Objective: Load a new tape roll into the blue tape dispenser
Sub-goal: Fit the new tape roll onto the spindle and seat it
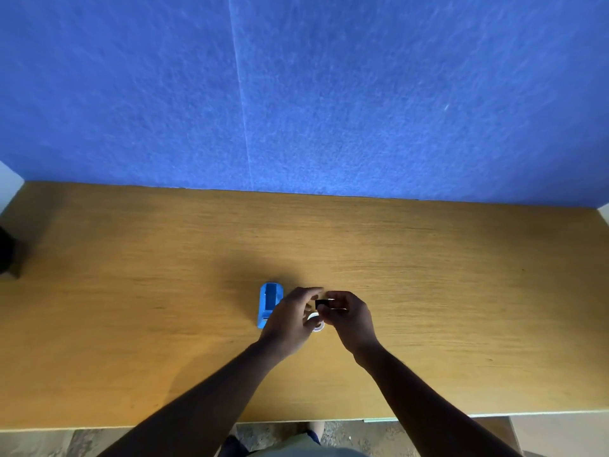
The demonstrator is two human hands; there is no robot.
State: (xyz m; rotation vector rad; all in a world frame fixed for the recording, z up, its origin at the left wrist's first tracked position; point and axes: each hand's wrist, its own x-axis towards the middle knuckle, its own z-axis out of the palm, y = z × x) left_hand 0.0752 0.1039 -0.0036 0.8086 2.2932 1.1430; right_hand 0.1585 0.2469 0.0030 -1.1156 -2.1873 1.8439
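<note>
The blue tape dispenser (268, 305) lies on the wooden desk, just left of my hands, its open cavity facing up. My left hand (291, 319) hovers beside it and partly covers a small white tape roll (317, 323), which shows below the fingers. My right hand (349, 316) pinches a small black piece (321, 304), probably the dispenser's spool core, between thumb and fingers. The two hands almost touch above the roll. Whether my left fingers grip the roll is hidden.
The wooden desk (428, 258) runs wide to both sides, backed by a blue felt partition (329, 94). A dark object (8, 252) sits at the far left edge. The desk's front edge lies close to my body.
</note>
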